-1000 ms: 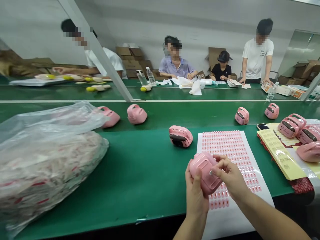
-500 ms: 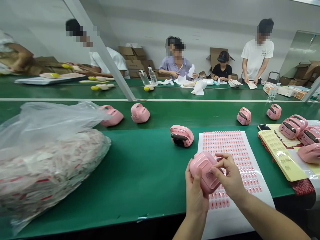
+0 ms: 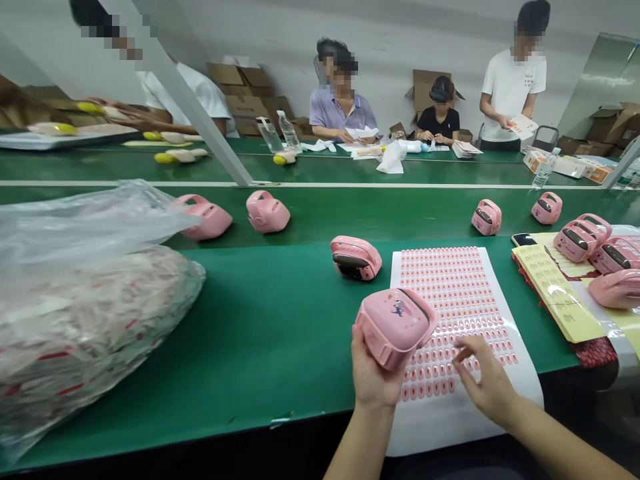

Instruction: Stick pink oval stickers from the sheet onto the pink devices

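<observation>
My left hand (image 3: 373, 377) holds a pink plastic device with a carry handle (image 3: 395, 327) from below, tilted, with a small cartoon print on its top face. My right hand (image 3: 485, 377) is apart from the device, its fingers spread low over a white sheet of small red-and-white stickers (image 3: 450, 313). I cannot tell whether those fingers touch the sheet. A second pink device (image 3: 356, 258) rests on the green belt just beyond the sheet's left corner.
A bulging plastic bag of printed items (image 3: 85, 313) lies to my left. More pink devices (image 3: 583, 240) stand on yellow sheets at right, near a phone (image 3: 523, 239). Others line the far belt. Several co-workers (image 3: 340, 100) sit or stand beyond a partition post.
My left hand has turned the device so its printed face shows. My right hand has let go of it and moved right over the sheet. The whole view has shifted slightly.
</observation>
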{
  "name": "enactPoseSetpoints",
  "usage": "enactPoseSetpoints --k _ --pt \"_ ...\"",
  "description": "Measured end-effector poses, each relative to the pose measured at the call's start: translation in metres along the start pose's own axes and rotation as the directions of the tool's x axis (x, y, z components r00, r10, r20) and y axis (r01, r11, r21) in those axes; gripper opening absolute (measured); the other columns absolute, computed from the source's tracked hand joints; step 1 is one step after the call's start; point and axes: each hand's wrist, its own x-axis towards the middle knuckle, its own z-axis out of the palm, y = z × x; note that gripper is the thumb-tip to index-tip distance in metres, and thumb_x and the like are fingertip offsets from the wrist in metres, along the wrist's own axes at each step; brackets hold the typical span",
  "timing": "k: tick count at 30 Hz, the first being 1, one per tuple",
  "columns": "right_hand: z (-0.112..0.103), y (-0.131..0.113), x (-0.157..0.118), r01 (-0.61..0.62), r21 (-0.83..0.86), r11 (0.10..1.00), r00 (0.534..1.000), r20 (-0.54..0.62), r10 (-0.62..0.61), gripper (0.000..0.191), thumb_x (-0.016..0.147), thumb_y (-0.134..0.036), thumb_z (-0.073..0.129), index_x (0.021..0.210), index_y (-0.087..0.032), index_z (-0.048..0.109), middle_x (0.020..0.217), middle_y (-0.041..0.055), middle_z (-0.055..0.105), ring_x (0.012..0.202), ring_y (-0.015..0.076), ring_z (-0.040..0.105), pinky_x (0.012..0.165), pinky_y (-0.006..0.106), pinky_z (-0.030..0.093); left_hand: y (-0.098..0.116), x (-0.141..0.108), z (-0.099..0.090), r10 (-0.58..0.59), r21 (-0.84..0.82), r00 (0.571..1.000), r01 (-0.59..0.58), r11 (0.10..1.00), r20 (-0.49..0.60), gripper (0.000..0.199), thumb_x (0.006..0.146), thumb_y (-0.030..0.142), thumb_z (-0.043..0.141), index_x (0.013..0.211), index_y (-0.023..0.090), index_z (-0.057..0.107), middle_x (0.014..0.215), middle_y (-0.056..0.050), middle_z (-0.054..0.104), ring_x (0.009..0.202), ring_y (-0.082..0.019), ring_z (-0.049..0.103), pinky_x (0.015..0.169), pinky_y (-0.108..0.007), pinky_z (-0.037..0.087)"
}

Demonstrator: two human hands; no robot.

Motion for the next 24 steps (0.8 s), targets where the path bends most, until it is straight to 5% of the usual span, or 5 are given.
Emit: enactPoseSetpoints --k 3,8,15,20,24 --pt "0.008 0.014 -0.032 0.040 -0.113 0.993 0.989 0.144 -0.024 0.049 0.081 -0.011 0.043 0.127 -0.027 0.039 0.095 0.0084 0.059 0.082 0.0225 0.060 0.073 0.043 0.053 0.002 0.008 -0.013 -0.012 -0.080 0.999 0.015 0.997 0.042 0.040 0.089 0.043 0.032 0.120 0.028 0.053 0.101 -0.006 0.067 0.080 -0.022 0.064 0.062 -0.035 0.054" --pt "0.024 0.019 -0.050 0.019 -0.264 0.964 0.997 0.080 0.003 0.056 0.084 -0.009 0.036 0.136 -0.030 0.030 0.106 0.0102 0.058 0.094 0.0251 0.058 0.077 0.045 0.053 -0.004 0.021 -0.036 -0.008 -0.134 0.976 0.038 0.990 0.217 0.044 0.083 0.047 0.047 0.125 0.034 0.046 0.108 -0.005 0.065 0.091 -0.025 0.063 0.062 -0.034 0.054" --pt "0.030 0.020 -0.052 0.022 -0.262 0.965 0.988 0.151 0.018 0.063 0.085 -0.006 0.029 0.140 -0.035 0.019 0.101 0.0090 0.058 0.085 0.0235 0.059 0.073 0.044 0.053 -0.007 0.027 -0.044 -0.094 -0.198 0.938 0.167 0.966 0.333 0.062 0.071 0.054 0.058 0.118 0.015 0.051 0.107 -0.019 0.064 0.099 -0.035 0.059 0.072 -0.040 0.054" --pt "0.026 0.013 -0.033 -0.159 0.005 0.987 0.985 0.074 0.159 0.060 0.077 -0.006 0.042 0.132 -0.031 0.036 0.087 0.0057 0.054 0.070 0.0183 0.057 0.067 0.037 0.053 -0.012 0.025 -0.044 -0.017 -0.264 0.945 0.108 0.958 0.326 0.062 0.076 0.051 0.052 0.127 0.017 0.043 0.106 -0.016 0.064 0.100 -0.032 0.059 0.076 -0.041 0.053" --pt "0.023 -0.014 0.009 -0.356 0.405 0.842 0.927 0.041 0.372 0.052 0.075 -0.019 0.058 0.123 -0.028 0.042 0.087 0.0020 0.052 0.067 0.0142 0.058 0.066 0.032 0.052 -0.020 0.018 -0.038 0.044 -0.317 0.973 0.031 0.948 0.227 0.058 0.075 0.053 0.051 0.123 0.020 0.047 0.105 -0.012 0.065 0.094 -0.028 0.062 0.076 -0.039 0.054"
